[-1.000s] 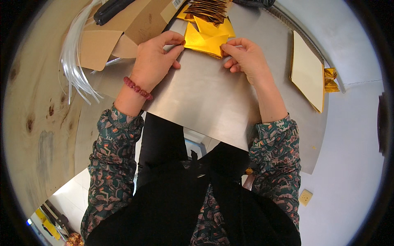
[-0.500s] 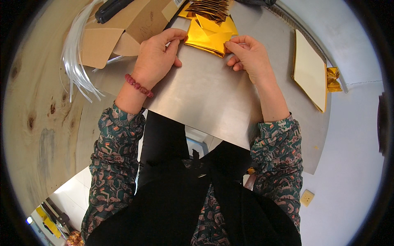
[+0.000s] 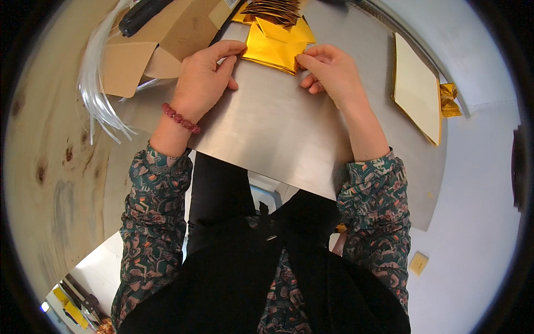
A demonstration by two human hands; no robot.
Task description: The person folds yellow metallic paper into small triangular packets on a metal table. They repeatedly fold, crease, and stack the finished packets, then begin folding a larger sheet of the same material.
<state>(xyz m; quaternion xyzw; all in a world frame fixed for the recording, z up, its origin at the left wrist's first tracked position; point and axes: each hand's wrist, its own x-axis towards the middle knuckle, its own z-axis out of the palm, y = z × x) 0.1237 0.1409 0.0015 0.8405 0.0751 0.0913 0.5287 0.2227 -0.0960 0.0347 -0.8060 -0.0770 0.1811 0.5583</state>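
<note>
A small stack of folded gold foil paper [image 3: 273, 49] is over the far part of the metal tabletop, its top face creased into an envelope-like shape. At its left edge, my left hand [image 3: 207, 72] pinches it between thumb and forefinger, with a beaded bracelet on that wrist. The thumb and fingers of my right hand [image 3: 332, 69] grip the lower right corner, the remaining fingers curled below. Just beyond lies a fanned pile of folded gold foil pieces [image 3: 272, 12], partly cut off by the top of the picture.
An opened cardboard box [image 3: 130, 64] stands at the left, with a black object [image 3: 142, 16] on it and a bundle of clear plastic strips [image 3: 94, 94] hanging beside it. On the right of the metal tabletop [image 3: 267, 133] lies a cream sheet stack [image 3: 416, 89] near the wall.
The whole view has shifted slightly, so hands, foil paper and box appear a little further left. Both hands keep their grip on the foil paper.
</note>
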